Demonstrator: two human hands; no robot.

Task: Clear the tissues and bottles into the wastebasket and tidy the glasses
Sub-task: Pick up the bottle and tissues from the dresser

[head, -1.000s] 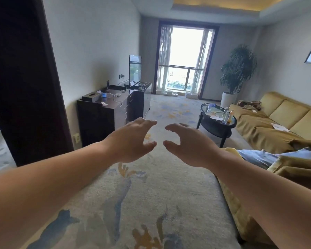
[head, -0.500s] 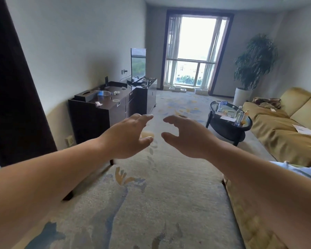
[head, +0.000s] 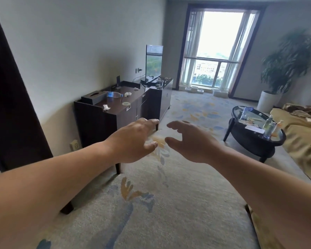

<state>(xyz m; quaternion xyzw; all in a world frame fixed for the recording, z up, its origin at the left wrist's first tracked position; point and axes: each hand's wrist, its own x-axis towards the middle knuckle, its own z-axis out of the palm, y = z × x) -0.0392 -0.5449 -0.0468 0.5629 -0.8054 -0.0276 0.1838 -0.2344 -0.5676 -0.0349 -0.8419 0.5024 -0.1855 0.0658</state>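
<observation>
My left hand (head: 133,141) and my right hand (head: 190,141) are stretched out side by side above the carpet, both empty with fingers spread. Beyond them a dark sideboard (head: 104,121) stands by the left wall. On its top lie a clear plastic bottle (head: 114,94) on its side and crumpled tissues (head: 106,107), (head: 127,94), (head: 136,88). At the right a round dark coffee table (head: 255,146) carries upright bottles (head: 268,125), (head: 244,112) and papers. No wastebasket shows, and I cannot make out any glasses.
A dark tissue box (head: 94,96) sits at the sideboard's near corner and a television (head: 153,62) stands further along. A tan sofa (head: 305,141) lines the right side, a potted plant (head: 284,69) stands by the window, and a dark door frame (head: 9,105) is at left.
The view has moved forward into the room and turned left, so the sideboard and coffee table look nearer. Both hands stay outstretched, open and empty.
</observation>
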